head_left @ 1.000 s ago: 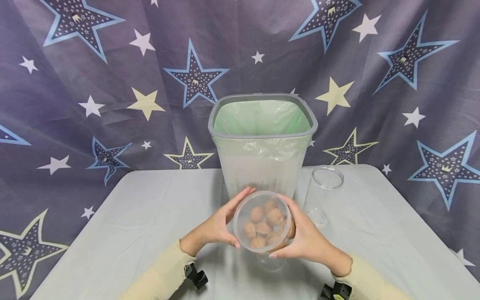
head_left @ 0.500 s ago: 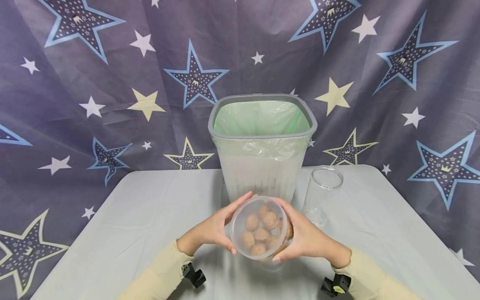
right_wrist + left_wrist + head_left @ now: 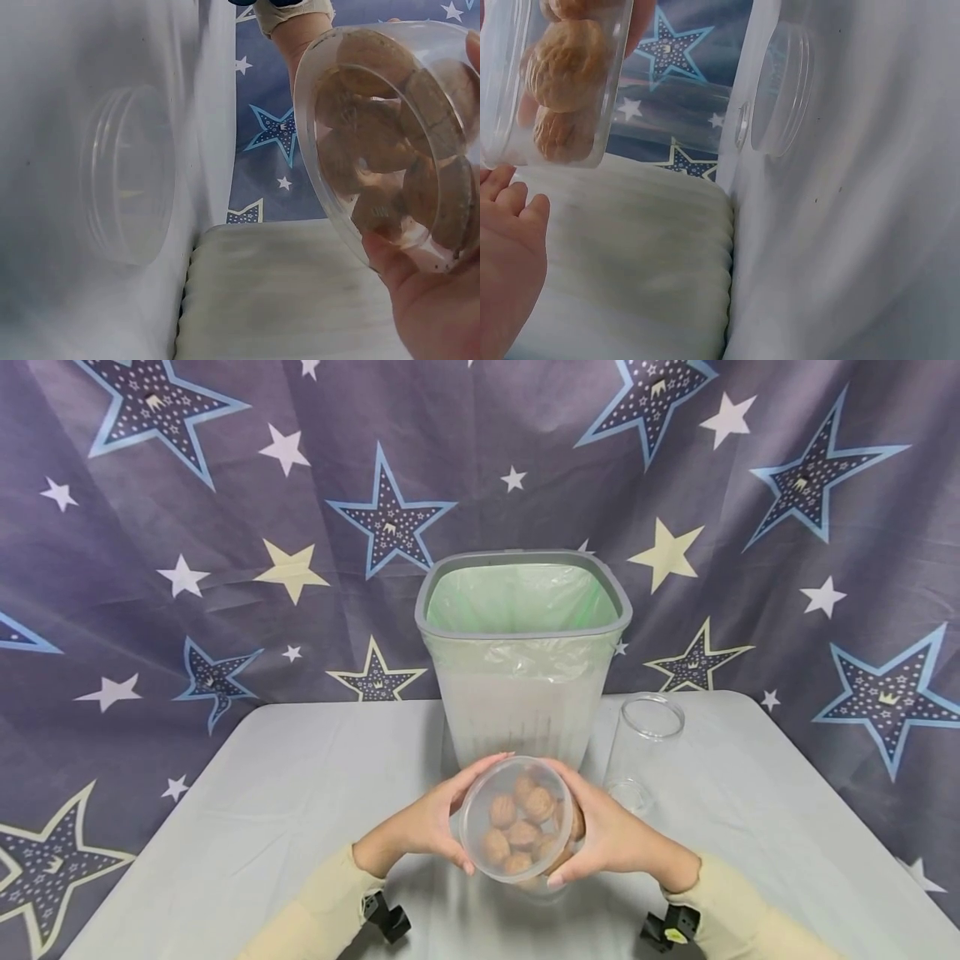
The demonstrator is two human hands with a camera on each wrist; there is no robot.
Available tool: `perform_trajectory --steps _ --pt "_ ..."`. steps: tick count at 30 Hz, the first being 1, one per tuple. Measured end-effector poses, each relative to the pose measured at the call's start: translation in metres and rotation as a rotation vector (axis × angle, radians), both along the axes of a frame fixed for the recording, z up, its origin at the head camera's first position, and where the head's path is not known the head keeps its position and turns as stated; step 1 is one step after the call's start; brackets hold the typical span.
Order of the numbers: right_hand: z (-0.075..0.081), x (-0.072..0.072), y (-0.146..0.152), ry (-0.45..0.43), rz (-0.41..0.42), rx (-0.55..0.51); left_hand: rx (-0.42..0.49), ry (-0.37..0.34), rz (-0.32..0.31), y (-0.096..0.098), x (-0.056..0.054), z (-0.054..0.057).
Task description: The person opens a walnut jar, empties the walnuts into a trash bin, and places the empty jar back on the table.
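Observation:
Between both hands a clear round plastic container is held tilted, its round top facing the head camera. Several walnuts lie inside it. My left hand grips its left side, thumb toward the front and fingers behind. From the right, my right hand holds it the same way; the right wrist view shows the thumb at the container's base. Beneath, a shallow clear round lid-like piece lies on the table, mostly hidden by the container in the head view.
A bin with a grey rim and a green-tinted liner bag stands just behind the hands. To its right is a tall clear jar. A grey cloth covers the table; a starry curtain hangs behind.
Both hands have lowered the walnut container slightly and moved it a little left, toward the person. It covers more of the shallow piece beneath. Both hands keep their hold.

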State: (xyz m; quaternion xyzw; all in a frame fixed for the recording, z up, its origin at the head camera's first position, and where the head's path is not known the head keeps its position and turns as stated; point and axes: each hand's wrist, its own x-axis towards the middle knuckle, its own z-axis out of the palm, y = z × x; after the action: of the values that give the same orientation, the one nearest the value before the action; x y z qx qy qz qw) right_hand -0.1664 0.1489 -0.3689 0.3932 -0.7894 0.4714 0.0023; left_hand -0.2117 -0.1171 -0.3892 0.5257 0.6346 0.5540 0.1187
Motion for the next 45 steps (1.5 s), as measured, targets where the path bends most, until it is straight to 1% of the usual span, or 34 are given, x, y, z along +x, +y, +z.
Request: perform_trajectory --steps 8,12,17,21,25,27,29,35,38,42,45 --pt "-0.001 -0.001 -0.001 -0.011 -0.041 -0.028 0.039 -0.002 0.071 0.002 0.003 -0.002" --pt "-0.002 0.000 -0.003 0.000 -0.047 -0.053 0.055 -0.013 0.103 0.003 0.005 -0.003" --pt "-0.002 0.003 -0.005 0.054 -0.116 -0.046 0.091 -0.020 0.151 0.005 0.009 -0.003" --pt "-0.002 0.004 -0.007 0.054 -0.159 -0.065 0.135 -0.030 0.188 0.009 0.012 -0.002" --pt "-0.002 0.005 -0.010 0.060 -0.201 -0.093 0.187 -0.059 0.234 0.013 0.015 -0.002" --pt "-0.002 0.005 -0.012 0.074 -0.228 -0.099 0.208 -0.076 0.267 0.016 0.017 -0.002" --pt "-0.002 0.006 -0.014 0.098 -0.255 -0.102 0.216 -0.088 0.314 0.019 0.020 -0.002" --pt "-0.003 0.008 -0.020 0.178 -0.356 -0.101 0.207 -0.133 0.459 0.028 0.030 -0.003" --pt "-0.004 0.009 -0.022 0.208 -0.393 -0.110 0.211 -0.173 0.522 0.032 0.037 -0.002" --pt "-0.006 0.008 -0.026 0.298 -0.439 -0.119 0.222 -0.216 0.597 0.038 0.045 0.001" --pt "-0.008 0.007 -0.027 0.374 -0.470 -0.120 0.240 -0.232 0.624 0.043 0.049 0.001"
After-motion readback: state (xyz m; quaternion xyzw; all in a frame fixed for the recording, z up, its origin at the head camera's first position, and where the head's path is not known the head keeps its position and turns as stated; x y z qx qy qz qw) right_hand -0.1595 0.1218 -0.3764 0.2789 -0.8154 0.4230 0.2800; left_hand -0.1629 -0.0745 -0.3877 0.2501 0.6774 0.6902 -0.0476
